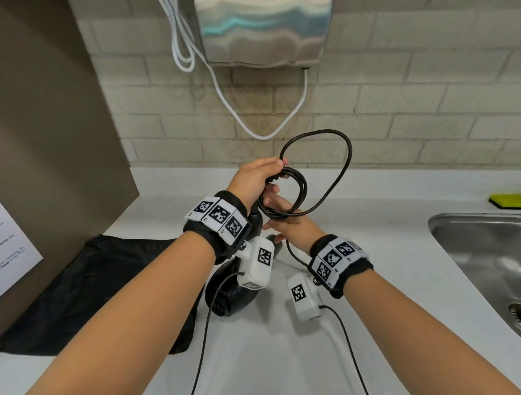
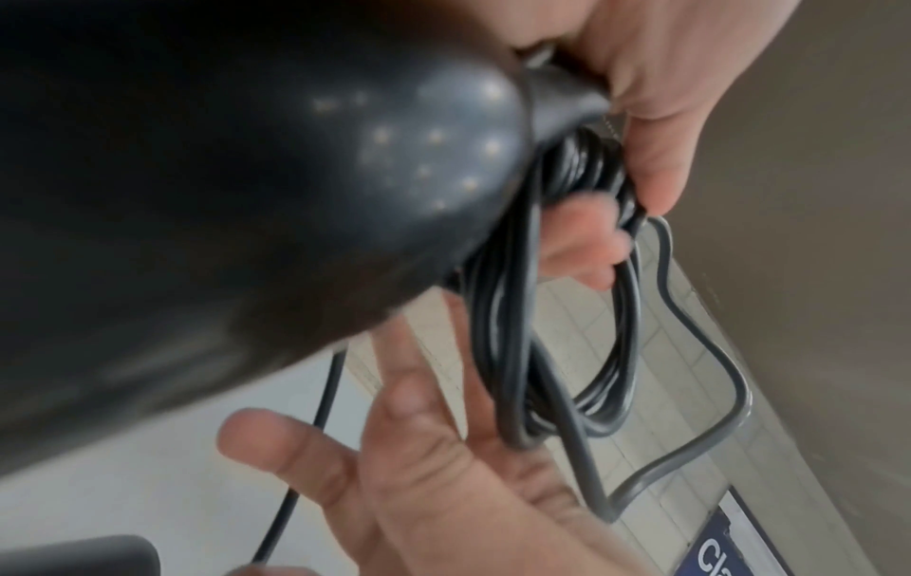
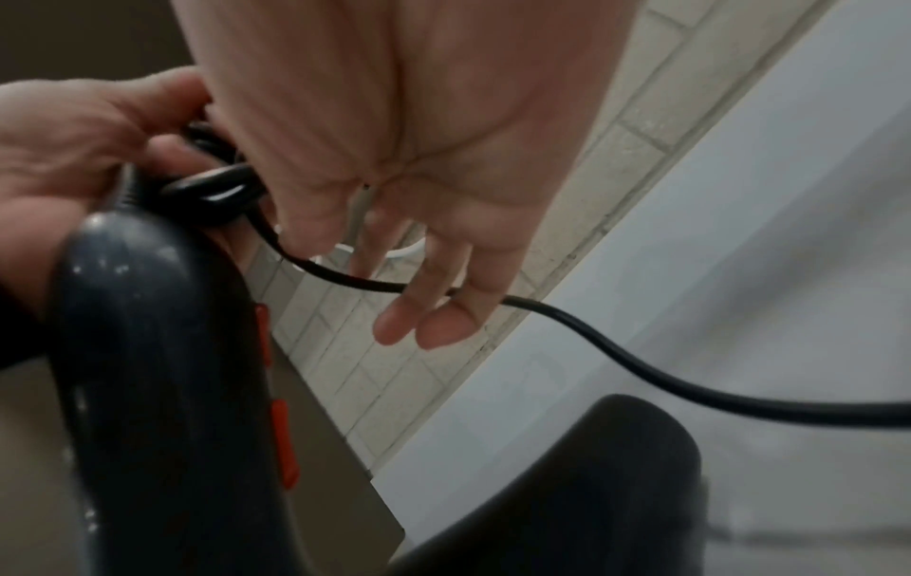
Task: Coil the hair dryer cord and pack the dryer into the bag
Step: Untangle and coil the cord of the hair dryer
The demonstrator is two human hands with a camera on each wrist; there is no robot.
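The black hair dryer [image 1: 227, 299] sits low on the white counter [image 1: 373, 252] under my left wrist, its handle [image 2: 246, 195] pointing up toward my left hand. My left hand [image 1: 267, 176] grips several small turns of the black cord [image 1: 303, 190] by the handle's end. A larger loop [image 1: 347, 153] arches up to the right of them. My right hand [image 1: 279, 217] is just below the coil, fingers [image 3: 444, 311] straight, with the cord running across them. The black bag [image 1: 94, 291] lies flat at the left of the counter.
A steel sink [image 1: 492, 263] is set into the counter at the right, with a yellow-green sponge [image 1: 510, 200] behind it. A metal hand dryer [image 1: 262, 28] and its white cable [image 1: 251, 129] hang on the tiled wall. A brown panel [image 1: 44, 116] stands at the left.
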